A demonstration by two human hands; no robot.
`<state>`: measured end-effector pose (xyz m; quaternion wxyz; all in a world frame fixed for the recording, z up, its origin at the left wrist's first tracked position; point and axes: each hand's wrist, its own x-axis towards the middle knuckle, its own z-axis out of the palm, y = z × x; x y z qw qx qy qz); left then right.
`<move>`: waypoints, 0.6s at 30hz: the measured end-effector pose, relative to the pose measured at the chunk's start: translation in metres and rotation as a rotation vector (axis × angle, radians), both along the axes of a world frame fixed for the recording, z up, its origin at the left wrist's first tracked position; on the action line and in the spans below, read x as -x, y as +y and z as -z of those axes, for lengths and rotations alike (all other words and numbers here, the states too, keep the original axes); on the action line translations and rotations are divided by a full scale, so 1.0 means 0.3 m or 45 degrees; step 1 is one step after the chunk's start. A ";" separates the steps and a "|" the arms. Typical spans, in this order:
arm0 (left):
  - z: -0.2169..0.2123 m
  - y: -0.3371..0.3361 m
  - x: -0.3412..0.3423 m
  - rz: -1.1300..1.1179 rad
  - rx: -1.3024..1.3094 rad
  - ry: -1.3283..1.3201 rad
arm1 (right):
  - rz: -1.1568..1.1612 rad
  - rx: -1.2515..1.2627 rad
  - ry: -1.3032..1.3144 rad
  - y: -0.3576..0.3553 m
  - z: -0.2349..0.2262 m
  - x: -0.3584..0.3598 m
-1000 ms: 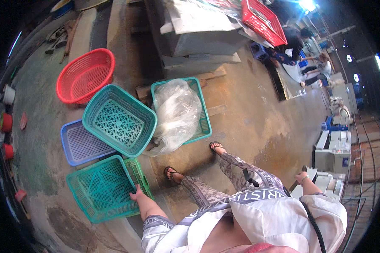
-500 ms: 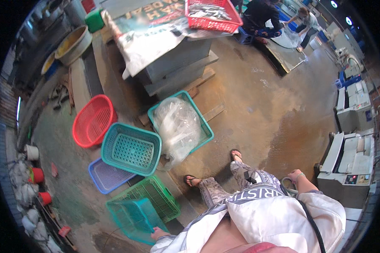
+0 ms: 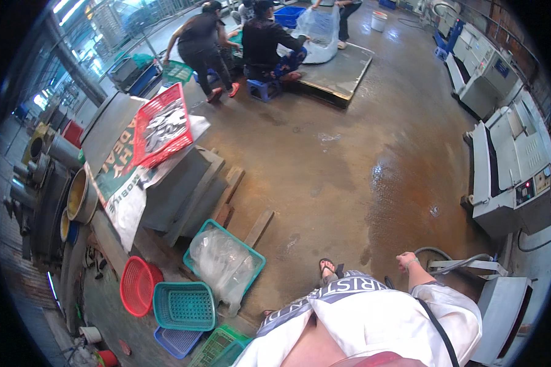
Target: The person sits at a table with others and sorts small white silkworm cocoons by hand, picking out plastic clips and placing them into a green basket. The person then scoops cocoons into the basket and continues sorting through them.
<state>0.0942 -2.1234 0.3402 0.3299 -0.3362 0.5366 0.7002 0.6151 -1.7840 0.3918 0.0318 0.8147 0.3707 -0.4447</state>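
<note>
My right hand [image 3: 407, 262] hangs out over the wet floor beside my hip, its fingers curled in with nothing seen in them. A grey hose [image 3: 452, 267] runs behind it on the floor. My left hand is out of the picture. At the lower edge, on my left side, part of a teal basket [image 3: 231, 353] shows against a green basket [image 3: 217, 346]. Near them lie an empty teal basket [image 3: 184, 313], a blue-violet basket [image 3: 176, 342] and a red basket [image 3: 138, 286]. Clear plastic bags [image 3: 220, 260] fill another teal basket [image 3: 256, 263].
A covered stand [image 3: 119, 183] bears a red basket of fish [image 3: 160, 131]. Beyond, people [image 3: 269, 43] work around a low platform [image 3: 343, 73] with a large plastic bag [image 3: 317, 33]. White machines [image 3: 511, 162] line the right. Wooden boards [image 3: 260, 227] lie ahead.
My view has swung up, bringing more of the far workers into sight. My left hand, earlier on the teal basket's rim, has left the picture. My right hand has swung forward.
</note>
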 end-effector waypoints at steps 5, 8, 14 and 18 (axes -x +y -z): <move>-0.094 0.226 -0.010 0.210 0.022 0.051 | 0.313 0.154 0.016 0.048 -0.051 -0.207; -0.123 0.313 -0.005 0.298 0.035 0.075 | 0.446 0.148 0.073 0.131 -0.043 -0.207; -0.137 0.415 0.040 0.424 0.062 0.143 | 0.102 -0.017 0.272 0.429 -0.019 0.074; -0.126 0.496 0.111 0.712 0.061 0.343 | -0.331 -0.345 0.180 0.597 0.051 0.168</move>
